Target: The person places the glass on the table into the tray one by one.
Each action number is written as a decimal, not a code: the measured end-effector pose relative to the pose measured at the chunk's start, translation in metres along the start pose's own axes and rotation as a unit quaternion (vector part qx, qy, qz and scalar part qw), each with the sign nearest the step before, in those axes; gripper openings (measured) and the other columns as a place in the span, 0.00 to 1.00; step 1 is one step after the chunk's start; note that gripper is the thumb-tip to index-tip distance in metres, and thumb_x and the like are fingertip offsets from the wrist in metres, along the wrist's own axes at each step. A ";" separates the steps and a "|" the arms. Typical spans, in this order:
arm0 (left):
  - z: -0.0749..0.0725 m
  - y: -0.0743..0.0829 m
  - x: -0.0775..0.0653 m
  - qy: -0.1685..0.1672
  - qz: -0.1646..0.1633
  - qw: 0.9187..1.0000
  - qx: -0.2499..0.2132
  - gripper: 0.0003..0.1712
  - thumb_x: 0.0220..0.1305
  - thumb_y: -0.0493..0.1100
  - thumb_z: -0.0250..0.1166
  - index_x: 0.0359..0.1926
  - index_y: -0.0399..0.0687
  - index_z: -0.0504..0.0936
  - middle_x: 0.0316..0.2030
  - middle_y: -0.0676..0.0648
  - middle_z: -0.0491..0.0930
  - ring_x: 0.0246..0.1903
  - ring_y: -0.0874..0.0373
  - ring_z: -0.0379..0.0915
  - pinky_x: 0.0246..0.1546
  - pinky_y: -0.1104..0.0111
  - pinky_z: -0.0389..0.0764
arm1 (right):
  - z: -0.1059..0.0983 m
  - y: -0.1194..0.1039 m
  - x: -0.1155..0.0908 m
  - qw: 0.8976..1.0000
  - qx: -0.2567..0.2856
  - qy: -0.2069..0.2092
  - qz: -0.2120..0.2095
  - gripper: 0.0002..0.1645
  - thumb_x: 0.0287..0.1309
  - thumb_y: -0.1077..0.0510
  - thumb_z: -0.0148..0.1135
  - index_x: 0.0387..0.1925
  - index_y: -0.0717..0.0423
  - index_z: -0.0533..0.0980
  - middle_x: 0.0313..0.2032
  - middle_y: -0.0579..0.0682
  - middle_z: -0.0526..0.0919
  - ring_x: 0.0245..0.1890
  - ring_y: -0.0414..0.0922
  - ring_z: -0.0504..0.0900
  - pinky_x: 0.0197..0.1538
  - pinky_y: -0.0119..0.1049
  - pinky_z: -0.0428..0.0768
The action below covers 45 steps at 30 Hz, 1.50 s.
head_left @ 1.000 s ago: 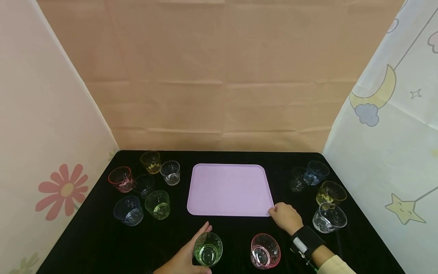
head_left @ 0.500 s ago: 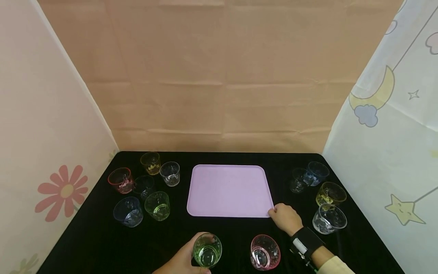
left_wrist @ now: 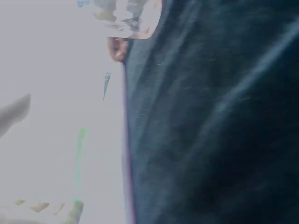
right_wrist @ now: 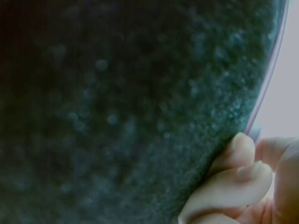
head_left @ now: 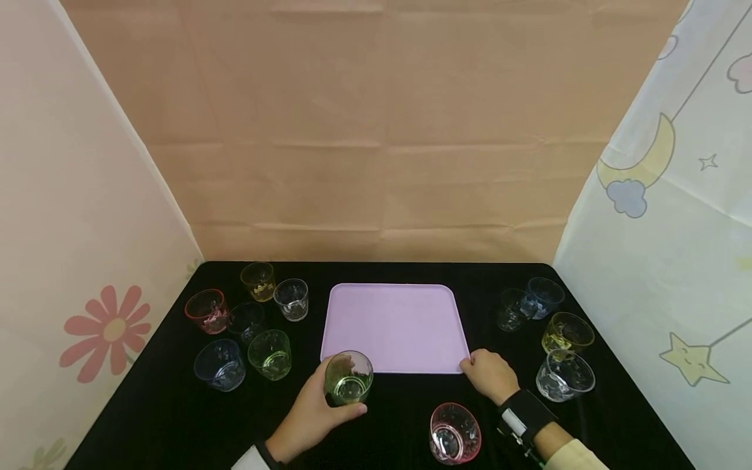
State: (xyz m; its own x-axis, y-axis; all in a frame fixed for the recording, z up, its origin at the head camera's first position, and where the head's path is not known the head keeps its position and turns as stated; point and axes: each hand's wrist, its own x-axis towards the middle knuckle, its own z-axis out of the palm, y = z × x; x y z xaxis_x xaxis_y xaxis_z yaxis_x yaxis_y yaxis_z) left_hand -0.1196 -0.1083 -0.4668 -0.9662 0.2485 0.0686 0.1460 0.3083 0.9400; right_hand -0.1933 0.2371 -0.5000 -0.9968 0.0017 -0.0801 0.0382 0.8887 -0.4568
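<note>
My left hand [head_left: 308, 412] grips a green-tinted drinking glass [head_left: 351, 375], fingers behind it and thumb along its near side. It overlaps the front left edge of the lilac tray [head_left: 393, 326] in the head view. At the tray's near right corner my right hand [head_left: 489, 375] pinches the rim; its curled fingers [right_wrist: 229, 186] show at the edge in the right wrist view. A pink-tinted glass [head_left: 455, 434] stands on the table in front of the right hand. Much of the left wrist view is washed out, with the tray's edge [left_wrist: 126, 140] running through it.
To the left stand several glasses, among them a blue one [head_left: 220, 365], a green one [head_left: 270, 356] and a red-rimmed one [head_left: 207, 313]. On the right are a clear glass [head_left: 564, 378], a yellow one [head_left: 566, 334] and a blue one [head_left: 545, 297]. Patterned sheets flank the black table [head_left: 158, 418].
My left hand has closed around the green glass and carried it forward, from the table's front to the tray's near edge. The right hand has stayed at the tray corner.
</note>
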 end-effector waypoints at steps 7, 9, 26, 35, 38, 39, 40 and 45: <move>0.001 0.009 0.029 0.068 0.005 0.998 0.001 0.44 0.50 0.40 0.81 0.67 0.41 0.69 0.62 0.39 0.76 0.64 0.39 0.69 0.64 0.38 0.67 | 0.000 0.001 -0.001 1.000 -0.002 0.004 0.004 0.22 0.61 0.57 0.56 0.11 0.52 0.67 0.13 0.46 0.65 0.14 0.43 0.65 0.21 0.34 0.59; 0.002 0.009 0.038 0.087 0.001 0.996 -0.006 0.44 0.51 0.39 0.81 0.67 0.41 0.69 0.63 0.38 0.75 0.64 0.38 0.69 0.63 0.40 0.69 | 0.001 0.000 -0.001 1.000 0.001 0.006 0.005 0.22 0.61 0.58 0.56 0.11 0.52 0.67 0.13 0.46 0.65 0.14 0.43 0.65 0.21 0.34 0.59; -0.005 -0.011 0.111 0.165 -0.039 0.985 -0.020 0.43 0.55 0.37 0.77 0.65 0.39 0.59 0.65 0.32 0.70 0.65 0.36 0.67 0.62 0.47 0.72 | 0.001 0.001 -0.001 1.000 -0.007 0.011 0.005 0.21 0.61 0.57 0.55 0.12 0.52 0.67 0.13 0.46 0.66 0.15 0.44 0.65 0.21 0.35 0.59; -0.011 -0.038 0.142 0.191 -0.057 0.980 0.000 0.45 0.52 0.38 0.78 0.65 0.38 0.60 0.63 0.30 0.69 0.63 0.35 0.67 0.63 0.45 0.70 | 0.004 0.000 0.000 1.000 -0.013 0.017 0.005 0.20 0.60 0.58 0.56 0.12 0.51 0.67 0.13 0.46 0.66 0.15 0.44 0.65 0.21 0.35 0.59; -0.013 -0.043 0.149 0.193 -0.052 0.980 0.009 0.46 0.52 0.39 0.78 0.66 0.37 0.60 0.64 0.30 0.69 0.63 0.36 0.67 0.64 0.45 0.69 | 0.004 0.000 -0.001 1.000 -0.012 0.018 0.004 0.21 0.59 0.58 0.56 0.12 0.51 0.67 0.13 0.46 0.66 0.15 0.43 0.64 0.20 0.35 0.58; -0.014 -0.044 0.150 0.193 -0.054 0.980 0.009 0.47 0.52 0.39 0.78 0.67 0.37 0.60 0.64 0.30 0.69 0.64 0.36 0.67 0.64 0.45 0.69 | 0.005 0.000 0.000 1.000 -0.012 0.019 0.003 0.21 0.59 0.58 0.56 0.12 0.51 0.67 0.13 0.45 0.66 0.15 0.43 0.64 0.20 0.35 0.58; -0.014 -0.044 0.152 0.192 -0.058 0.980 0.012 0.47 0.52 0.40 0.79 0.67 0.37 0.61 0.64 0.30 0.69 0.64 0.36 0.67 0.65 0.44 0.68 | 0.005 0.000 0.000 1.000 -0.012 0.021 0.002 0.21 0.59 0.58 0.56 0.12 0.51 0.67 0.13 0.45 0.66 0.14 0.43 0.64 0.20 0.35 0.58; -0.015 -0.041 0.156 0.195 -0.081 0.977 0.022 0.47 0.52 0.40 0.78 0.68 0.35 0.63 0.63 0.31 0.68 0.64 0.36 0.65 0.66 0.43 0.66 | 0.006 -0.001 0.000 1.000 -0.008 0.026 0.003 0.21 0.58 0.58 0.57 0.10 0.50 0.66 0.12 0.44 0.65 0.13 0.43 0.63 0.19 0.34 0.57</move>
State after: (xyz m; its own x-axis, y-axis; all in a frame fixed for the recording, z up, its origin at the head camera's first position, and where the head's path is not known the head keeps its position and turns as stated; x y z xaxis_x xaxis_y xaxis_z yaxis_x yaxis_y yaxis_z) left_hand -0.2798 -0.0958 -0.4897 -0.9835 -0.1736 0.0506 -0.0149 0.3568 0.9341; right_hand -0.1927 0.2340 -0.5046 -0.9989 0.0299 -0.0367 0.0431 0.8961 -0.4418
